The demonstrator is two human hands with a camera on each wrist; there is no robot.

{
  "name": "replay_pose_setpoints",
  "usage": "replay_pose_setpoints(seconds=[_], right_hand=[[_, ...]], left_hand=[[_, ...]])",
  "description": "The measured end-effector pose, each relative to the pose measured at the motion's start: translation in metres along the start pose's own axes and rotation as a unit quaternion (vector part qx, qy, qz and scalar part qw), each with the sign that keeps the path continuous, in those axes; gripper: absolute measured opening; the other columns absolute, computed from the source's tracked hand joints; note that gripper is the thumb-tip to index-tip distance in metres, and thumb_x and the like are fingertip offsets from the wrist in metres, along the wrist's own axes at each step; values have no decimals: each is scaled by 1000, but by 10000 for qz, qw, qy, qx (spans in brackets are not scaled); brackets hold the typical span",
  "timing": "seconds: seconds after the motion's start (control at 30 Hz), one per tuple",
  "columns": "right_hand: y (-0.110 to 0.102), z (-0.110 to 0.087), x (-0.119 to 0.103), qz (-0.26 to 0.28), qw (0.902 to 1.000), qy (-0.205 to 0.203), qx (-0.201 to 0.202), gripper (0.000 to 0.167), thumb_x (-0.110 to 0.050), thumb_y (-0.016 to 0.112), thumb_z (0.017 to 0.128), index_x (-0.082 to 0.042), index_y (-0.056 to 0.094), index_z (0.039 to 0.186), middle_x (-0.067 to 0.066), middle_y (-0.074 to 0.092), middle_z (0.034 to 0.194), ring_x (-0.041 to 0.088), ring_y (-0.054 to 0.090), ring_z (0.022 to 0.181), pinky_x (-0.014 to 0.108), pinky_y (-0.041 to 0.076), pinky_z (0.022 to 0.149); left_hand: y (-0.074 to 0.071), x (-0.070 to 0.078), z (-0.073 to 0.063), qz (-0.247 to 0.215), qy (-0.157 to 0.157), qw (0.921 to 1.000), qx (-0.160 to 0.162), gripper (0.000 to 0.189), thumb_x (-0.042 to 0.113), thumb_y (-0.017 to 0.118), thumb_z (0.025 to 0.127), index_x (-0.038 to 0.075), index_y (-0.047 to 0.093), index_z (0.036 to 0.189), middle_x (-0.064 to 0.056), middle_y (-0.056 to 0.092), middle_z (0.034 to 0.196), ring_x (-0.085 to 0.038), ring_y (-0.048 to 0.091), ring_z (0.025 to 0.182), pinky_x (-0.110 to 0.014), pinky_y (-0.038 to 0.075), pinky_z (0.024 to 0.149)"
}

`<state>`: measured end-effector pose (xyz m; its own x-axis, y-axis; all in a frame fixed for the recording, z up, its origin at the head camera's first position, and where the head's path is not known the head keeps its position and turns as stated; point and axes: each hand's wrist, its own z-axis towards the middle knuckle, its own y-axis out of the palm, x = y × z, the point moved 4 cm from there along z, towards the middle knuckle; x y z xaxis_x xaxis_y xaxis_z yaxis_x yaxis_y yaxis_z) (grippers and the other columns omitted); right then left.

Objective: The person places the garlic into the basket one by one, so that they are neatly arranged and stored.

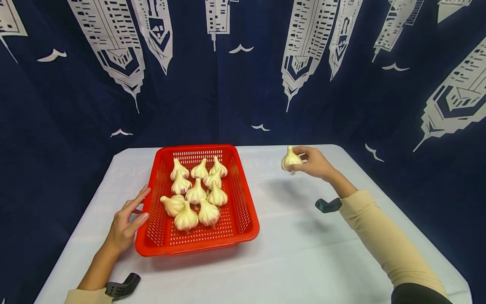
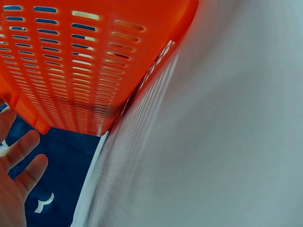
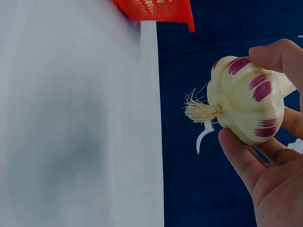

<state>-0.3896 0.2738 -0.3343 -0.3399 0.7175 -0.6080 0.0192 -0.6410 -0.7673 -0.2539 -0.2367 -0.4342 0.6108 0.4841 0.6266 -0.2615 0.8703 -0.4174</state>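
A garlic bulb [image 1: 291, 159] is held above the far right of the table by my right hand [image 1: 313, 162], pinched between thumb and fingers. In the right wrist view that garlic bulb [image 3: 248, 99] shows purple streaks and a tuft of dry roots. My left hand [image 1: 123, 223] rests at the left rim of a red plastic basket [image 1: 247, 211], its fingers fairly straight and spread. Several more garlic bulbs [image 1: 195, 192] sit together inside the basket. From the left wrist, the basket's slotted side wall [image 2: 71, 61] appears above the tabletop, with part of the left hand [image 2: 16, 175] beside it.
A white cloth [image 1: 281, 253] covers the table beneath the basket. Behind the far edge hangs a dark blue curtain [image 1: 243, 93] with white building prints. Dark wrist devices [image 1: 328, 205] are worn on both arms.
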Motion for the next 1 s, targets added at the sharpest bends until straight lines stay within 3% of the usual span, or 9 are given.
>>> replay_pose_setpoints(seconds=[0.27,0.53,0.8,1.0], right_hand=[[6,-2,-32,234,9988,-421,-123,61,-14,80,77,7,57,129,21,59,127,36,61,106,41,53,82],[15,-3,-60,602,9912,-1122,-370,60,-7,80,75,7,58,128,20,62,125,34,63,102,28,55,72],[29,-3,-82,1577,9715,-1536,-876,61,4,73,76,8,54,133,23,56,135,36,61,103,35,58,67],[43,0,-97,2195,9539,-1689,-1157,56,5,70,77,7,55,131,22,59,130,36,61,104,37,57,77]], left_hand=[[-1,1,0,70,79,9999,-60,63,6,57,81,3,51,143,-18,46,148,0,48,106,-14,41,80],[-3,0,1,76,22,10000,-40,64,6,58,80,5,51,144,-16,46,148,0,49,106,-13,41,80],[-2,0,3,-81,119,9999,32,64,2,58,79,4,53,142,-17,47,147,-2,50,105,-13,40,80],[-1,1,1,-21,98,9999,10,63,2,58,79,4,53,142,-18,47,147,-1,50,105,-14,41,79]])
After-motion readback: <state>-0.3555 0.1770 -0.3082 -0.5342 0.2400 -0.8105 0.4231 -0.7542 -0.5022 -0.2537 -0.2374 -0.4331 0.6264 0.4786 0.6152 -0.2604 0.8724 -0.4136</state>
